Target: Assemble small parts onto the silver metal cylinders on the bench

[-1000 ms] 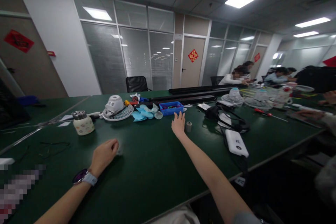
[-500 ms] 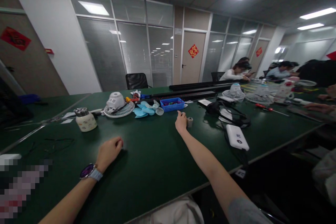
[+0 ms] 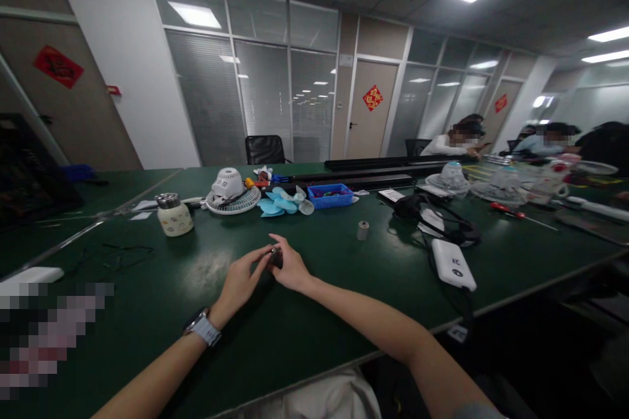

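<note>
Left hand, right hand meet low over desk, fingers of both pinched on small dark part. Fingertip grip only: part may slip, roll off near edge, vanish against dark surface.

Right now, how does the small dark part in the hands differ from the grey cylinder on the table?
Colour: the small dark part is near black; the grey cylinder is pale. State: the part is pinched between fingertips of the left hand and right hand; the cylinder stands upright, untouched, on the green table. View: fingers hide most of the part; the cylinder shows whole. Both are small.
</note>
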{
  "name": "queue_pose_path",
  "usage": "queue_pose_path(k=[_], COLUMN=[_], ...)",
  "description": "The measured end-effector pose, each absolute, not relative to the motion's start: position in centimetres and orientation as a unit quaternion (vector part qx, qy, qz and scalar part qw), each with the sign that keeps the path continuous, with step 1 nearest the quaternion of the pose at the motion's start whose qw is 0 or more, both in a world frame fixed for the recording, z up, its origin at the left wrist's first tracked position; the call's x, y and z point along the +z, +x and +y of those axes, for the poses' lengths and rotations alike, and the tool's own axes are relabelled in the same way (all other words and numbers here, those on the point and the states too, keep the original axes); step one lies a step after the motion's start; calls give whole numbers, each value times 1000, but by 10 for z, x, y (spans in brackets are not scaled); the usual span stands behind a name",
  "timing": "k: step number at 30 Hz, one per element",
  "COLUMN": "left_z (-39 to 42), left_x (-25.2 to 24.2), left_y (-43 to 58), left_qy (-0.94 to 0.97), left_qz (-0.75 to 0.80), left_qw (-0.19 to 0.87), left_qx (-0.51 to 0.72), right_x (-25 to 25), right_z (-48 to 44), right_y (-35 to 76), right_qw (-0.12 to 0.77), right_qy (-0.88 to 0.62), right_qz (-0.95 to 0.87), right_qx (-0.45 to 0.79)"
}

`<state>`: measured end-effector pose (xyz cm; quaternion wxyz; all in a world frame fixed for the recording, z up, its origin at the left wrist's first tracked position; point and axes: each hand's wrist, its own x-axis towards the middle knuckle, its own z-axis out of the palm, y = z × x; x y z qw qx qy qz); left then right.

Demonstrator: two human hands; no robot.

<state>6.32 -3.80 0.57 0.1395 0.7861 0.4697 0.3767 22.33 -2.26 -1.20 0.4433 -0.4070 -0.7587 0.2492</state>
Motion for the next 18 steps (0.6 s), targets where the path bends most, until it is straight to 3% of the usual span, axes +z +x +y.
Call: queue_pose_path(k=[7, 15, 18], left_z=[-28, -26, -19], left_x=[14, 28, 19], left_y=[64, 56, 30], left_qy=[780, 690, 686], left_qz=[475, 499, 523], left_qw=[129, 127, 137], left_qx=[387, 509, 487], right_x=[-19, -29, -26], right_z=[-18, -10, -12], right_y=[227, 227, 228], right_qw=[470, 461, 455], right_qy=[-406, -416, -419], right_qz=[-729, -705, -704], right_qx=[289, 341, 348])
